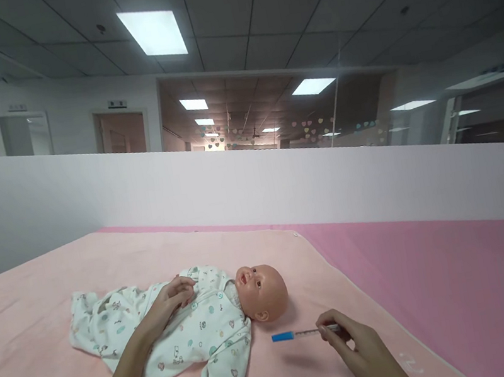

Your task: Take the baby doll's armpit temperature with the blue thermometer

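Note:
A baby doll (263, 294) lies on its back in a white printed sleepsuit (206, 323), head toward the right. My left hand (176, 295) rests on the doll's middle, palm down, with loosely bent fingers and no grasp on the cloth. To the right of the doll, my right hand (347, 336) pinches a slim thermometer (304, 333) between thumb and fingers. Its blue end (282, 336) points left, below the doll's head, and its clear body shows fine marks. The thermometer is held level, a little above the blanket, apart from the doll.
Under the doll spreads a peach blanket (35, 299) with pale edging, over a pink surface (461, 270). A low white wall (232, 185) runs along the far side, with glass panes (268, 109) above it. Ceiling lights (153, 32) shine overhead.

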Demonstrator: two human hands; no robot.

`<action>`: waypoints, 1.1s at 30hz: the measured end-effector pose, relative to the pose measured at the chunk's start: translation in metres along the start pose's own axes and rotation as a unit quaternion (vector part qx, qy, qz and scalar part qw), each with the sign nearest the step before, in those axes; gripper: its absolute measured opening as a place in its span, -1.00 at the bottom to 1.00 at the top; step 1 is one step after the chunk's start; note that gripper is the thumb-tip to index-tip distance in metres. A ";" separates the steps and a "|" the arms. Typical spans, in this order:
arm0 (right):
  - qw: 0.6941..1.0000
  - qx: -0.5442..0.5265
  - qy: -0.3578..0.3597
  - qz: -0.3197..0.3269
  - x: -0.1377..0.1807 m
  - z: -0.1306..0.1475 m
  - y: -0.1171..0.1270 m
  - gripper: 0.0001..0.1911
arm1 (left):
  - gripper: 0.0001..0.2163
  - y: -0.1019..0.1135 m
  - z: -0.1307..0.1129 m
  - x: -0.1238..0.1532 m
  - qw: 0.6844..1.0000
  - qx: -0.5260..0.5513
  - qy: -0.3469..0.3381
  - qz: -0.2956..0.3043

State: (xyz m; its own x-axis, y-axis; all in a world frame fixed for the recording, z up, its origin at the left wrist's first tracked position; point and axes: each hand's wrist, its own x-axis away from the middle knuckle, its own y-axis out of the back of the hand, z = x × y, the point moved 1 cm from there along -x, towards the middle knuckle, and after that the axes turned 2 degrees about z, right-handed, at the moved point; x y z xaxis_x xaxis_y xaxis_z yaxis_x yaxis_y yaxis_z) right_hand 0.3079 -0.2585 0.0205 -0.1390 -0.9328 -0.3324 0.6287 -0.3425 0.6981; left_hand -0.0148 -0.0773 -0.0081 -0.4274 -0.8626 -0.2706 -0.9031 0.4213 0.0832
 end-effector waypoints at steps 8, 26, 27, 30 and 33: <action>0.999 0.019 -0.045 0.005 -0.001 -0.042 -0.041 -0.70 | -0.73 0.024 0.007 0.022 0.966 -0.245 -0.015 -0.079; 0.917 0.082 0.385 0.068 -0.096 0.145 -0.195 -0.92 | -0.73 0.041 0.008 0.055 0.981 -0.179 -0.037 -0.063; 0.914 0.093 0.390 0.067 -0.100 0.144 -0.201 -0.93 | -0.72 0.042 0.009 0.055 0.982 -0.175 -0.038 -0.061; 0.910 0.099 0.399 0.050 -0.106 0.138 -0.209 -0.92 | -0.70 0.043 0.010 0.054 0.981 -0.177 -0.036 -0.067; 0.910 0.098 0.402 0.030 -0.104 0.133 -0.209 -0.89 | -0.70 0.042 0.006 0.055 0.977 -0.192 -0.026 -0.087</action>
State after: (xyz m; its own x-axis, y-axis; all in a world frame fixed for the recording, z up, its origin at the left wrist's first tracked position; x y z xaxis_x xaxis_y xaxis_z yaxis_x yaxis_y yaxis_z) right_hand 0.0892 -0.1049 -0.0067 0.5448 -0.5950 -0.5909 0.4577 -0.3794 0.8041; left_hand -0.0753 -0.1051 -0.0256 -0.2716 -0.8926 -0.3600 -0.9153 0.1240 0.3832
